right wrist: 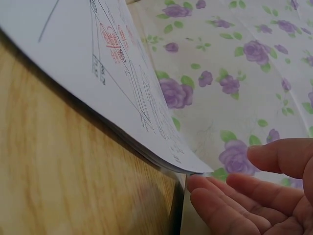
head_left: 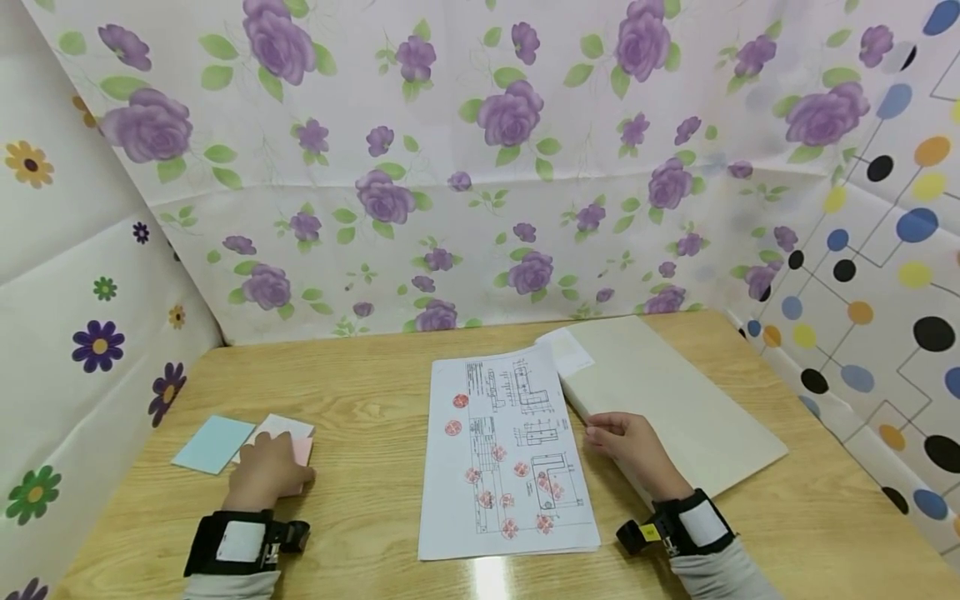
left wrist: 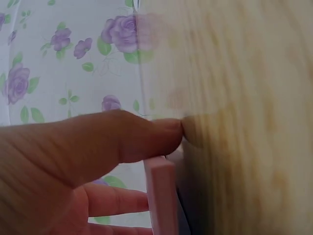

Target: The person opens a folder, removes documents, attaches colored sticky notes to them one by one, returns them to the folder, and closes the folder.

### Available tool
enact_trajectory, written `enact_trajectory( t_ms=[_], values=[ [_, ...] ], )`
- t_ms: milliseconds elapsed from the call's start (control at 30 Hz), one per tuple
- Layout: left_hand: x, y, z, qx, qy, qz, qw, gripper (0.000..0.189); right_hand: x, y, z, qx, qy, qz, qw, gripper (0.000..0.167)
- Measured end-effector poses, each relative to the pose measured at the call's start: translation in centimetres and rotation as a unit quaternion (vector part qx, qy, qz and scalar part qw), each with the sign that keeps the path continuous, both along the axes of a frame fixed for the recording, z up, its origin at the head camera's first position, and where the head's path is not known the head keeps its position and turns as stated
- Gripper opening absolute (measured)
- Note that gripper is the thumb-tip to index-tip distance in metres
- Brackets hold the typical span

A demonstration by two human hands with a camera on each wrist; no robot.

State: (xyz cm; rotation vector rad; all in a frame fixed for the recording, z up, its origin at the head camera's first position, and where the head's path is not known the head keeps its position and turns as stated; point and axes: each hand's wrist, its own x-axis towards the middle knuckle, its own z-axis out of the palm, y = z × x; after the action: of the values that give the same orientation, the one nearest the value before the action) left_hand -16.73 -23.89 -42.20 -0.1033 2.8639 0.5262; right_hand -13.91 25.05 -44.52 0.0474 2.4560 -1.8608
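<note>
My left hand (head_left: 266,471) is over a pink sticky note pad (head_left: 303,451) at the table's left. In the left wrist view its thumb presses the edge of the pink pad (left wrist: 163,196), and other fingers meet its face. A white pad (head_left: 279,425) lies partly under that hand, with a light blue pad (head_left: 213,444) just left of it. My right hand (head_left: 633,446), fingers loosely bent and apart from the thumb, is by the right edge of a stack of printed drawings (head_left: 450,500). In the right wrist view its fingertips are close to the corner of the sheets (right wrist: 98,73); contact is unclear.
A large cream folder or board (head_left: 675,392) lies at the right of the wooden table (head_left: 360,500), with a small white paper (head_left: 566,350) at its far left corner. Flowered sheeting (head_left: 450,167) forms the back wall; dotted sheeting (head_left: 885,292) stands on the right.
</note>
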Motion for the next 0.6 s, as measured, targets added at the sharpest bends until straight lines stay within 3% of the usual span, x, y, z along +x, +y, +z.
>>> enact_trajectory(
  t_ms=[300,433,600],
  values=[
    [-0.1,-0.3,0.3,0.011,-0.007,-0.014,0.9998,0.045,0.2,0.2,-0.1,0.014,-0.006,-0.021,0.9997,0.035],
    [0.0,0.1,0.5,0.016,-0.007,-0.004,0.9998,0.055,0.3,0.4,-0.1,0.025,-0.008,-0.029,0.9993,0.034],
    [0.0,0.9,0.8,0.04,0.028,-0.026,0.9985,0.066,0.5,0.6,0.1,0.036,0.0,-0.015,0.9992,0.035]
  ],
)
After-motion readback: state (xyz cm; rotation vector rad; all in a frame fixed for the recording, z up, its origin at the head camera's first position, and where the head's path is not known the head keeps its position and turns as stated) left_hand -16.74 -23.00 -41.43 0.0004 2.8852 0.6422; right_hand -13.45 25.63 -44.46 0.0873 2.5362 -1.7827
